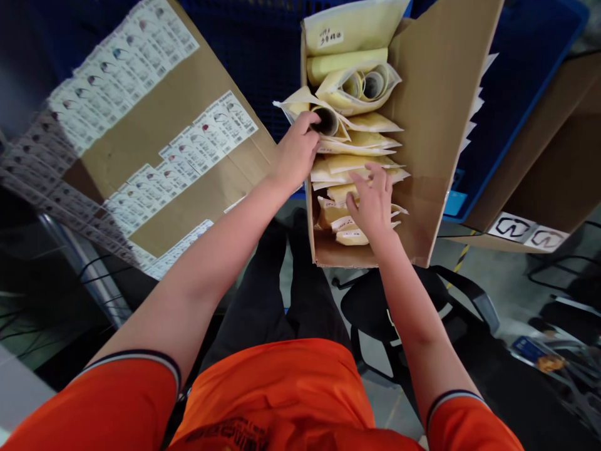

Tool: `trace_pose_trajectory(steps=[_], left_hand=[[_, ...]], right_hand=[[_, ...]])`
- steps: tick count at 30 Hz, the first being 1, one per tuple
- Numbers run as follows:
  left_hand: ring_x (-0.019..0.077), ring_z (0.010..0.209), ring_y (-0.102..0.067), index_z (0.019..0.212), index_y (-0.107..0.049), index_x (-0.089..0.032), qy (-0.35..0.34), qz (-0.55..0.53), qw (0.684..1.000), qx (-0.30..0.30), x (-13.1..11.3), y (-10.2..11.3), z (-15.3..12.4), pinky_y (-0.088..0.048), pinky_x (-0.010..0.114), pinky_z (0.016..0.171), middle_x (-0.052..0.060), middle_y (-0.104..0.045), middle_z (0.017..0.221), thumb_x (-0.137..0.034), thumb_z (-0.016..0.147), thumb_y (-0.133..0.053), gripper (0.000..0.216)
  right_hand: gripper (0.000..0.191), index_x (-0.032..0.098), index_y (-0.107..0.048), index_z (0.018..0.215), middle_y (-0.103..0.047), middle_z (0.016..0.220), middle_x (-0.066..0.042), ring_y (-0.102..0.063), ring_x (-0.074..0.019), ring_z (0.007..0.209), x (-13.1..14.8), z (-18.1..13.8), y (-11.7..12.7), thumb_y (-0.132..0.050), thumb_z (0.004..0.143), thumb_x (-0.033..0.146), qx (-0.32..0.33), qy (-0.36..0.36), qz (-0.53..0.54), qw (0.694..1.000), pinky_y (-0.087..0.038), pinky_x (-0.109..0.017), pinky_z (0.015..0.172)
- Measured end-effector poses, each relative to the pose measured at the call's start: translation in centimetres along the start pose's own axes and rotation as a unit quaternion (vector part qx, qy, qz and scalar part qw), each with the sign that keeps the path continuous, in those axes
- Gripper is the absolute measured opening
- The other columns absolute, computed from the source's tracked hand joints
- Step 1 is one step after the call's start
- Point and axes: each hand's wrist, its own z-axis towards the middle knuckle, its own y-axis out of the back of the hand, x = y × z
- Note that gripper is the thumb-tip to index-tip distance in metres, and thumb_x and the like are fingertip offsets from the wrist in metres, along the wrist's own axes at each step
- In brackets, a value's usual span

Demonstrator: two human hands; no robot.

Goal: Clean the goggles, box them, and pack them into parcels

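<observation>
A cardboard box (pixel 416 106) holds a row of yellow padded envelopes, some with handwritten white labels. At its left side my left hand (pixel 299 149) is closed on the edge of an open padded envelope (pixel 300 102). A roll of labels (pixel 327 123) shows in that envelope's mouth, beside my fingertips. My right hand (pixel 374 200) is over the nearer envelopes (pixel 345 194), its fingers apart and bent, holding nothing. Its fingertips are close to the envelope edges; whether they touch is unclear. Farther back, another open envelope (pixel 328 94) has two rolls in it.
On the left, a cardboard sheet (pixel 141 131) carries rows of printed labels. Blue crates (pixel 248 56) stand behind and right of the box. Another cardboard box (pixel 554 138) is at far right. A black office chair (pixel 375 307) is below the box, near my legs.
</observation>
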Motion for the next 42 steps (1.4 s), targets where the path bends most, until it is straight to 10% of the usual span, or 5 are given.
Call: trace_pose_trajectory(steps=[4,12,42], left_hand=[[0.0214,0.125,-0.054,0.082,-0.057,-0.022,-0.003,0.002,1.000,0.001,0.1,0.3,0.8,-0.046,0.045,0.113,0.008,-0.055,0.134,-0.018,0.096,-0.049,0.017],[0.0270,0.127,-0.053,0.069,-0.062,-0.028,-0.024,-0.042,0.998,0.026,0.1,1.5,0.9,-0.046,0.049,0.114,0.005,-0.055,0.140,-0.033,0.088,-0.057,0.021],[0.0259,0.112,-0.064,0.092,-0.064,-0.014,-0.057,-0.039,0.992,0.102,-3.0,-0.3,-2.9,-0.055,0.040,0.100,0.016,-0.061,0.120,-0.016,0.085,-0.055,0.011]], right_hand=[[0.057,0.024,-0.035,0.153,-0.036,0.150,-0.018,-0.042,-0.0387,0.134,-0.3,0.7,-0.1,-0.044,0.097,0.032,-0.003,0.005,0.004,1.000,-0.040,-0.064,0.105],[0.022,0.024,-0.067,0.109,-0.040,0.154,-0.008,-0.033,-0.0387,0.138,0.7,1.8,0.8,-0.051,0.095,0.031,-0.031,0.002,-0.051,0.998,-0.030,-0.064,0.112],[0.048,0.014,-0.055,0.128,-0.068,0.120,-0.014,-0.057,-0.0291,0.122,-0.2,4.1,0.9,-0.056,0.080,0.010,0.013,0.073,-0.018,0.997,-0.028,-0.051,0.119]])
